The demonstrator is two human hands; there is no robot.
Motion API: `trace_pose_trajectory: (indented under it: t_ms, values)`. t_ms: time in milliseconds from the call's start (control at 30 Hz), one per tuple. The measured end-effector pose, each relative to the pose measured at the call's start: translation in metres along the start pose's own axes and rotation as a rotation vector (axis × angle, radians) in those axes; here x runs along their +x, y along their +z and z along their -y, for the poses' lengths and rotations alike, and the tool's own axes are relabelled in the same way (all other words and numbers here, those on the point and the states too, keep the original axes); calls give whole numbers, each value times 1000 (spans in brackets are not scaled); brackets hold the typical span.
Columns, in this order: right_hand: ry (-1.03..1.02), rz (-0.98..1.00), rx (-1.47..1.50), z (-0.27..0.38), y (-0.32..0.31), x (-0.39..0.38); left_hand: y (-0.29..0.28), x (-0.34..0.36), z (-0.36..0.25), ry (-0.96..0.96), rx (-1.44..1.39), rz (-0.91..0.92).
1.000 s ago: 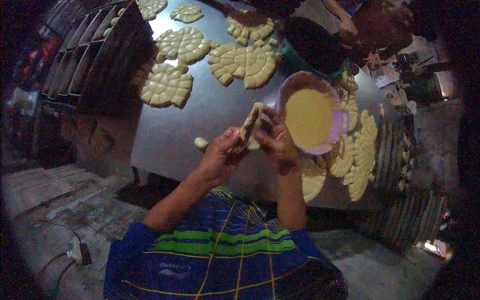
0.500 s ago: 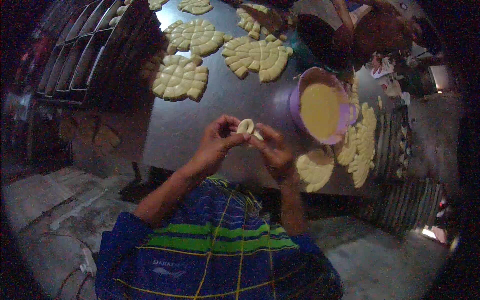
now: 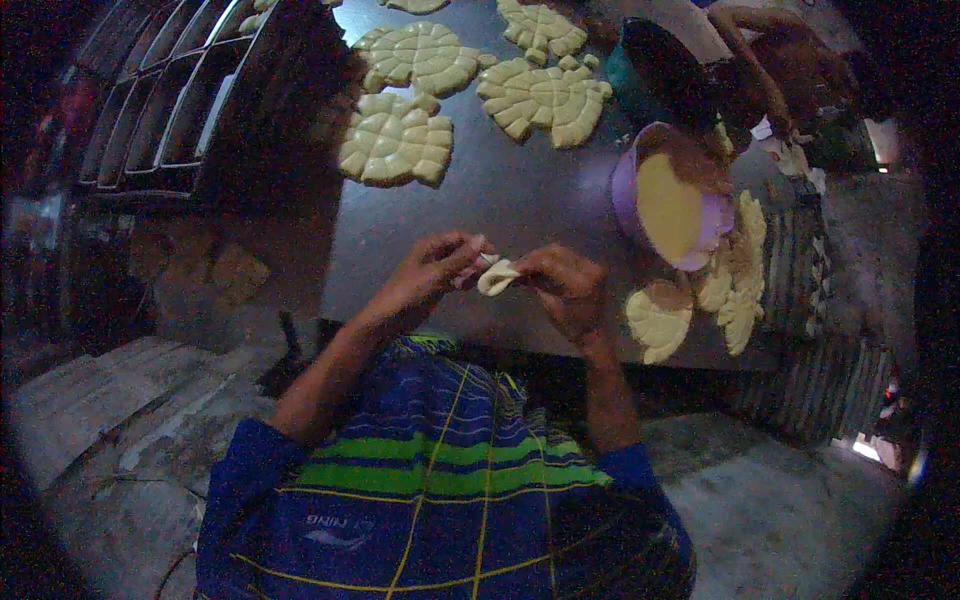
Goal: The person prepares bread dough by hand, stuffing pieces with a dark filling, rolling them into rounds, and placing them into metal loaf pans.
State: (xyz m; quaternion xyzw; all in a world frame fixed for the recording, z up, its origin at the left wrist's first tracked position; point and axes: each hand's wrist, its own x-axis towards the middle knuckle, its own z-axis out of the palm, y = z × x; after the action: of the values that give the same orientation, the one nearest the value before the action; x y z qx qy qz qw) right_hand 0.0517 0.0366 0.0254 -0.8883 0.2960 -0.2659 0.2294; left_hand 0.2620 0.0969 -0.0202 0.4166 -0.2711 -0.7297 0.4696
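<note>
A small looped strip of pale dough (image 3: pixel 496 279) is held up above the near part of the metal table (image 3: pixel 425 225). My left hand (image 3: pixel 447 265) pinches one end of it between thumb and fingers. From the other side, my right hand (image 3: pixel 565 285) grips it with curled fingers. Flat turtle-like dough shapes, scored into segments, lie beyond my hands; the nearest one (image 3: pixel 396 140) is to the left, and another (image 3: pixel 545 100) lies farther right. To my right stands a purple tub (image 3: pixel 625 190) holding a yellowish mass.
Right of my right hand lies a rounded scored dough piece (image 3: pixel 659 320), with more dough pieces (image 3: pixel 738 280) beside it. A dark rack with metal bars (image 3: pixel 165 95) stands at the left. Another person's arm (image 3: pixel 750 50) shows at the far right, near a teal bucket (image 3: pixel 630 75).
The dough loop has turned over and now hangs downward between my hands. My right hand has shifted right and its fingers are more curled. The whole view has shifted slightly.
</note>
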Motion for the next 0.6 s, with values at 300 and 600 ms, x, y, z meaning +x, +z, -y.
trace_pose_trajectory:
  t_ms: [300, 600]
  values:
    - [61, -321, -228, 61, 65, 13, -17, -10, 6, -65, -514, -31]
    - [626, -397, 615, 67, 70, 18, -19, -30, -22, 114, 25, -48]
